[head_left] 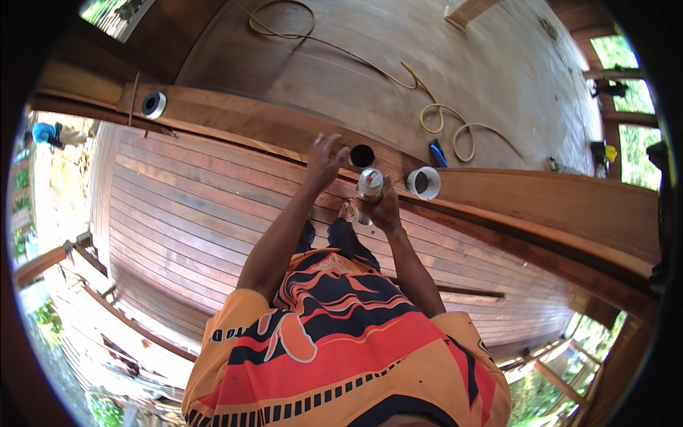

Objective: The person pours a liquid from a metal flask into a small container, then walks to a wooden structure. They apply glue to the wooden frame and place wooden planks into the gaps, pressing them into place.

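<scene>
My right hand (383,208) is wrapped round a pale, shiny cylindrical container (370,186) with a small red mark on its upper end. I cannot make out whether it is a bottle or a can. Just beyond it, a round cup with a dark inside (361,156) stands on the wooden beam. My left hand (327,158) is beside that cup, with its fingers apart and nothing visible in them. Whether its fingertips touch the cup is unclear. Right of my right hand, a white tub (424,183) with dark contents sits on the beam.
A roll of tape or similar ring (154,105) lies on the beam (228,114) at the left. Beyond the beam, a yellow hose (356,58) and a blue object (437,153) lie on the grey floor. Wooden decking (192,192) is beneath me. Another person (50,134) is far left.
</scene>
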`<control>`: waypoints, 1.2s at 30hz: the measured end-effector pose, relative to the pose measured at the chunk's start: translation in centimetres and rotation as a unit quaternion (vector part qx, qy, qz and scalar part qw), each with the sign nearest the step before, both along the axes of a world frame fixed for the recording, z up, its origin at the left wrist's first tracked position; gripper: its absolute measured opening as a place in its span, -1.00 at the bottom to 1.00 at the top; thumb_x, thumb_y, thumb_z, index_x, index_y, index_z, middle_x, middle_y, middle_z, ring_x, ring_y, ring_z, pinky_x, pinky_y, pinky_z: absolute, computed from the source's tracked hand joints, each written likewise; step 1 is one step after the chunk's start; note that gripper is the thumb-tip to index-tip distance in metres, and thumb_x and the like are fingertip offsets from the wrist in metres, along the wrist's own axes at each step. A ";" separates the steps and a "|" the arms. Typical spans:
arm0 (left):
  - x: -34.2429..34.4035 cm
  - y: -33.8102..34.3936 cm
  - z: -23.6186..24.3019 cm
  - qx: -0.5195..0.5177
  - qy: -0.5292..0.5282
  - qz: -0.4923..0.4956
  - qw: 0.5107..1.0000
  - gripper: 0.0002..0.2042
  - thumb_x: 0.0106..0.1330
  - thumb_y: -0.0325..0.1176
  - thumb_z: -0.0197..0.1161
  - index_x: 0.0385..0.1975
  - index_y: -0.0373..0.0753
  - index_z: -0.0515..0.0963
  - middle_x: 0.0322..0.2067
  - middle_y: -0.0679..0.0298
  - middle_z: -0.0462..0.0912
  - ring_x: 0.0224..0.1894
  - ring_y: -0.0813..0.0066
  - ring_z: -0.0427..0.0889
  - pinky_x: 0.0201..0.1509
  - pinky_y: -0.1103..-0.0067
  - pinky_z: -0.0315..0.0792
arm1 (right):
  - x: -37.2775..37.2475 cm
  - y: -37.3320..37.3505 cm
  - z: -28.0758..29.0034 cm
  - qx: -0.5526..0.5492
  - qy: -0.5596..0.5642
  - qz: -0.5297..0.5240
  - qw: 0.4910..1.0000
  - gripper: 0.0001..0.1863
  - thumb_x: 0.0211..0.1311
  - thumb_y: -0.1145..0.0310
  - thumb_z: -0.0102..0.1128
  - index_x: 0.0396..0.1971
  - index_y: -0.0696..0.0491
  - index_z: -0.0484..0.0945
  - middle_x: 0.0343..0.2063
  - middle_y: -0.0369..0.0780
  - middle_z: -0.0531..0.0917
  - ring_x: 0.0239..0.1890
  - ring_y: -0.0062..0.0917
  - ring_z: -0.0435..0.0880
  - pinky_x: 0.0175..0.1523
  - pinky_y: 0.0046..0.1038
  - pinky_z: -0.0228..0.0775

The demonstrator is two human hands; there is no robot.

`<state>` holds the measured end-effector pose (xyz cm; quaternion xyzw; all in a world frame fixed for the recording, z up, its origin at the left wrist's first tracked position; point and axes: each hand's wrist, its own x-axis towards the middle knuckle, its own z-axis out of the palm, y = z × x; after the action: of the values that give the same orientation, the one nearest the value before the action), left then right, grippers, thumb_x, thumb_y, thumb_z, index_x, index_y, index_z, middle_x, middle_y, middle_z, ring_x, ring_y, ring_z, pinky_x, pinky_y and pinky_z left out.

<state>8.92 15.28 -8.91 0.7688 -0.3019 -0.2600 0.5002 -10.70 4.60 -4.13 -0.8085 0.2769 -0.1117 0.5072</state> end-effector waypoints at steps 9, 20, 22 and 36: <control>-5.6 5.1 10.0 -0.067 -0.010 -0.176 0.982 -0.12 0.15 0.29 0.46 0.40 -0.13 0.42 0.41 0.16 0.44 0.63 0.05 -0.01 0.61 0.10 -0.04 | -3.0 3.9 2.1 -0.010 -0.122 0.029 0.992 -0.23 -0.07 0.33 0.66 0.11 0.07 0.32 -0.17 -0.04 0.70 -0.15 -0.12 0.78 -0.10 -0.19 0.64; -8.1 2.4 12.7 -0.050 0.170 -0.121 0.977 -0.49 0.23 0.07 0.50 -0.10 -0.27 0.62 -0.05 0.22 0.68 0.12 0.38 0.61 0.29 0.39 0.38 | -4.0 0.8 3.2 -0.010 -0.117 0.039 0.992 -0.24 -0.07 0.33 0.67 0.07 0.08 0.31 -0.14 -0.02 0.68 -0.10 -0.09 0.76 -0.09 -0.18 0.61; -8.1 1.7 12.8 -0.034 0.181 -0.110 0.977 -0.53 0.28 0.06 0.47 -0.14 -0.26 0.61 -0.09 0.25 0.68 0.08 0.43 0.62 0.24 0.43 0.40 | -4.1 0.3 3.6 -0.003 -0.114 0.086 0.990 -0.23 -0.07 0.33 0.67 0.09 0.07 0.31 -0.13 -0.03 0.68 -0.11 -0.10 0.76 -0.09 -0.18 0.62; -7.0 9.3 11.6 -0.108 0.215 0.148 0.959 -0.75 0.49 -0.23 0.30 -0.05 -0.27 0.57 -0.15 0.29 0.69 -0.05 0.56 0.63 0.11 0.53 0.46 | 1.4 -8.5 7.2 -0.131 -0.057 0.042 0.989 -0.32 -0.20 0.35 0.69 -0.01 0.02 0.50 -0.16 -0.13 0.71 -0.07 -0.13 0.71 0.03 -0.17 0.55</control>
<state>1.92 24.56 2.71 0.6726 -0.0964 -0.3077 0.6661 -9.29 -3.95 3.10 -0.8711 0.1957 -0.1715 0.4164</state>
